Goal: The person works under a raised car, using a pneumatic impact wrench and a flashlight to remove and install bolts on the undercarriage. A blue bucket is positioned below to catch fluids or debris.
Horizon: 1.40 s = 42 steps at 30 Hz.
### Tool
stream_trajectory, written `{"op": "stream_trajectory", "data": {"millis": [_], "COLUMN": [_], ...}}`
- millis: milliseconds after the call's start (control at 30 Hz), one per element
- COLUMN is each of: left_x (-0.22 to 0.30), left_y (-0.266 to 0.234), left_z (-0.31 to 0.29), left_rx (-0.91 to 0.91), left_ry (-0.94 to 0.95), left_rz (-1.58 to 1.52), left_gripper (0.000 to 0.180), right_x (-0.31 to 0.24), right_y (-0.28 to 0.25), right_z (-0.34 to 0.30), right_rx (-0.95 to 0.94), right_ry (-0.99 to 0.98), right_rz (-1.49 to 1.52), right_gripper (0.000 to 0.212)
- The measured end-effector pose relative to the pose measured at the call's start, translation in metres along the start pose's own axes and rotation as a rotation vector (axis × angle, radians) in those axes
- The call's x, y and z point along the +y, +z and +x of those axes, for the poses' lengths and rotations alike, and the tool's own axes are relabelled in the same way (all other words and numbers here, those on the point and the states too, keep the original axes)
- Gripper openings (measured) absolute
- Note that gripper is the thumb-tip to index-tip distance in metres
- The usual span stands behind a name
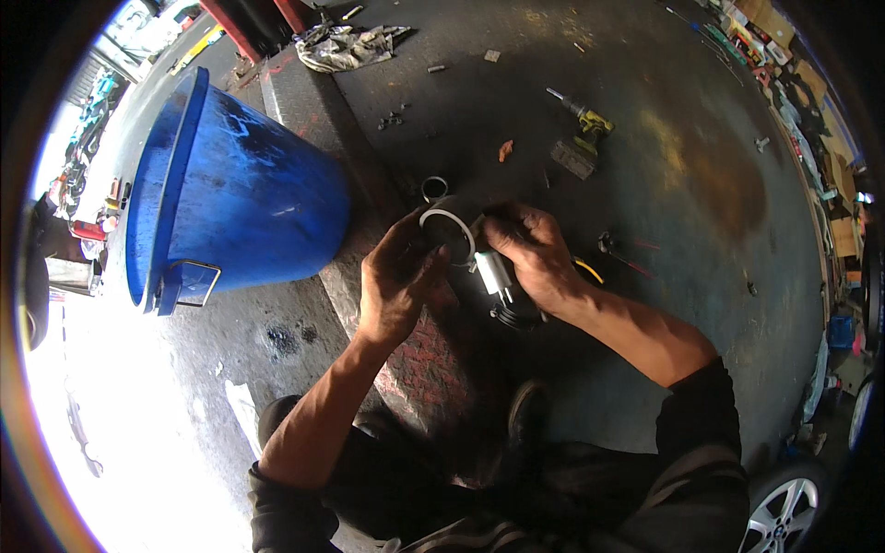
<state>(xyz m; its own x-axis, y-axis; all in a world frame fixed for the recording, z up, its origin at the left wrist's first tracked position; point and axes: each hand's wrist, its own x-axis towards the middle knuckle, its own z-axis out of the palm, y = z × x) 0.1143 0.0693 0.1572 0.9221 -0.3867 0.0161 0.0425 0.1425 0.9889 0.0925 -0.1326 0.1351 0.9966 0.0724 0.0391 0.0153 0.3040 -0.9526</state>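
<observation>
Between my two hands is a part with a pale ring at its rim and a dark inside. My left hand is curled around the ring's left side, thumb toward its lower edge. My right hand grips the other side with bent fingers. A silver cylinder with a thin metal tip hangs just below the ring, beside my right hand; whether it is joined to the ring I cannot tell. A smaller thin ring shows just beyond my left fingertips. Dark coiled material appears under the cylinder.
A large blue tub stands at the left, by a raised worn edge. On the dark floor lie a yellow-green cordless drill, small bolts, an orange scrap and a rag. A wheel is at lower right.
</observation>
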Motion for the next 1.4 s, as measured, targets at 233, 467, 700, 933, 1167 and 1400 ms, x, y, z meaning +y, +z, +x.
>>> {"op": "stream_trajectory", "data": {"millis": [233, 467, 700, 933, 1167, 1400], "left_x": [0.023, 0.021, 0.018, 0.012, 0.01, 0.008], "left_y": [-0.005, -0.007, -0.015, -0.009, -0.008, -0.014], "left_z": [-0.007, -0.015, -0.019, -0.019, -0.018, -0.02], "left_rx": [0.042, 0.105, 0.096, 0.084, 0.114, -0.154], "left_ry": [-0.043, -0.138, -0.172, -0.147, -0.143, -0.348], "left_rz": [-0.134, -0.173, -0.164, -0.233, -0.189, -0.594], "left_gripper": [0.053, 0.041, 0.024, 0.021, 0.021, 0.031], "right_x": [-0.032, -0.045, -0.051, -0.054, -0.05, -0.056], "right_y": [0.017, 0.036, 0.052, 0.055, 0.054, 0.058], "right_z": [-0.007, -0.008, -0.023, -0.029, -0.03, -0.023], "right_rx": [-0.037, -0.029, -0.088, -0.136, -0.136, -0.171], "right_ry": [0.134, 0.083, -0.012, -0.138, -0.217, -0.758], "right_rz": [0.262, 0.181, -0.182, -0.219, -0.387, -0.81], "right_gripper": [0.028, 0.025, 0.023, 0.023, 0.019, 0.055]}}
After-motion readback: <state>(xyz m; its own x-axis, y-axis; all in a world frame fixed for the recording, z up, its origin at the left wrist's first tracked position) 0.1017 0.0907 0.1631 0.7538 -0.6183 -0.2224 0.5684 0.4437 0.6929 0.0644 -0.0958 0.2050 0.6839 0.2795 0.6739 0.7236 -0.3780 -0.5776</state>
